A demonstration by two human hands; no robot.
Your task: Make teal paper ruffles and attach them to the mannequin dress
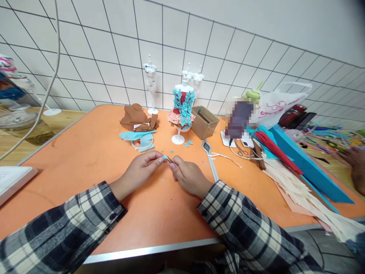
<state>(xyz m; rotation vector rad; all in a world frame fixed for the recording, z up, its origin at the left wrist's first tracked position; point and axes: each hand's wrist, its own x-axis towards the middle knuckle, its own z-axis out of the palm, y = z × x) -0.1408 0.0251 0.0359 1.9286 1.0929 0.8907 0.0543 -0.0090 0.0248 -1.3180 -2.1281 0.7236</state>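
My left hand (145, 166) is closed in a pinch on a small light-blue paper piece (165, 157), above the orange table. Closed round a thin brownish tool (169, 160), my right hand (188, 174) meets the blue piece with the tool's tip; its exact kind is too small to make out. Just beyond them stands a miniature dress form (180, 104) on a white stand, dressed in a red bodice, light-blue bows and a pink ruffle. Loose blue bows (188, 144) lie at its base, with smaller blue scraps nearer my hands.
Brown crepe paper (134, 117) and blue sheets (146, 140) lie left of the form. To the right are a cardboard box (204, 123), scissors (242, 151), a grey strap (211, 163) and cream paper strips (291, 182). Another person's hand (355, 161) shows at the right edge.
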